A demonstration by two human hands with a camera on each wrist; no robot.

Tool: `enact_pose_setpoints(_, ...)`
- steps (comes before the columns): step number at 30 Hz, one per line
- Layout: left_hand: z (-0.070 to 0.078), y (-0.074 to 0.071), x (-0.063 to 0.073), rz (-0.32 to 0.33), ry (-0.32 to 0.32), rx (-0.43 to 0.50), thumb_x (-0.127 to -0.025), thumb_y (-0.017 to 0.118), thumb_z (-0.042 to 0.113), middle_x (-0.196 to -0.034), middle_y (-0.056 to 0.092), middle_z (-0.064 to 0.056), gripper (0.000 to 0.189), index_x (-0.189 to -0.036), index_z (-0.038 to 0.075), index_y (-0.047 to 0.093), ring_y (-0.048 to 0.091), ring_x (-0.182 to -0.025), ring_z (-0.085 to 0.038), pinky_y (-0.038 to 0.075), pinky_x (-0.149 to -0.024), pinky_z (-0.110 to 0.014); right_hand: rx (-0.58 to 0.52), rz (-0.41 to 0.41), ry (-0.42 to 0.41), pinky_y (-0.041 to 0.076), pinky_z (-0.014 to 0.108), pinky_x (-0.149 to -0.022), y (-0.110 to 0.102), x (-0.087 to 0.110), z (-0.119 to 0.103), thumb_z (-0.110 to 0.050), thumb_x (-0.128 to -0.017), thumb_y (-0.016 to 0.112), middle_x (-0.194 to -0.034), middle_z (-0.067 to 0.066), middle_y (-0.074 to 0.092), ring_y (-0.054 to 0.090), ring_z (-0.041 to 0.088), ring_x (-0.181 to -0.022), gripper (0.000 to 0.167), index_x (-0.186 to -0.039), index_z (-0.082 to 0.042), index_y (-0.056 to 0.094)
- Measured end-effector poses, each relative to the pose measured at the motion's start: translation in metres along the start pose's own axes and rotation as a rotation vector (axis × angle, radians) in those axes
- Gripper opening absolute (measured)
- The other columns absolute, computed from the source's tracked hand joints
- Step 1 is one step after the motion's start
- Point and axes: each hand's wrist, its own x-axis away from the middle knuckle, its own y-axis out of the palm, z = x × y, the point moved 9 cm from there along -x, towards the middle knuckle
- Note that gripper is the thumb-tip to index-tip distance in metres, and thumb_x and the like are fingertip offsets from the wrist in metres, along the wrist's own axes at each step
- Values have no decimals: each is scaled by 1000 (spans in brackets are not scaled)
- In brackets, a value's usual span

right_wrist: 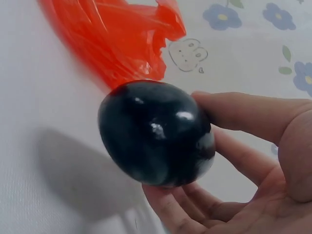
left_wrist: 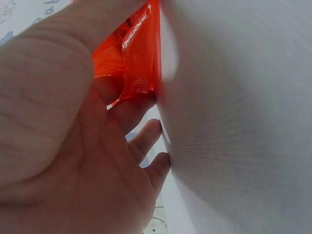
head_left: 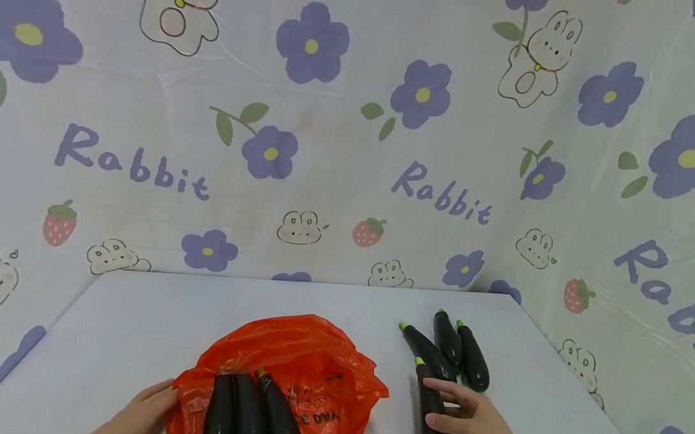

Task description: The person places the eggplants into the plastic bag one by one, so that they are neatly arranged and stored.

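Note:
A red plastic bag lies with its mouth spread on the table, and three dark eggplants sit side by side in it. At its left edge my left hand holds the bag film; in the left wrist view the red film lies between thumb and fingers, and other fingertips touch the white surface. My right hand grips another eggplant between thumb and fingers, its green stem pointing away. The right wrist view shows the eggplant's rounded end, with a shadow beside it.
Three more eggplants lie grouped on the white table, just beyond my right hand. A curtain printed with flowers and rabbits hangs behind the table and along its right side.

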Motion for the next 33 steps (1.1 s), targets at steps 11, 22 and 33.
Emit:
enact_pose_setpoints(11,1,-2,4,-5,-4,-6,-71,82,53,-147,42,-15,101,-147,2,40,30,-134,-47,37,-96,-69,-42,-35,-47,54,52,-83,12,3,-7,-27,-84,80,-136,30,50,64,34,-101,63,-139,-7,55)
enact_pose_setpoints(22,38,-12,18,-14,9,-6,-72,83,47,-146,41,-22,100,-146,-3,38,31,-131,-51,39,-93,-69,-98,-65,-25,56,51,-80,24,7,-11,-26,-82,82,-138,30,47,65,30,-99,63,-139,-13,57)
enact_pose_setpoints(33,1,-3,1,5,68,-10,-74,81,51,-145,43,-15,94,-145,3,42,31,-133,-49,38,-94,-69,-101,-136,-52,55,51,-82,40,10,-29,-24,-84,80,-138,29,47,63,32,-103,63,-140,-10,55)
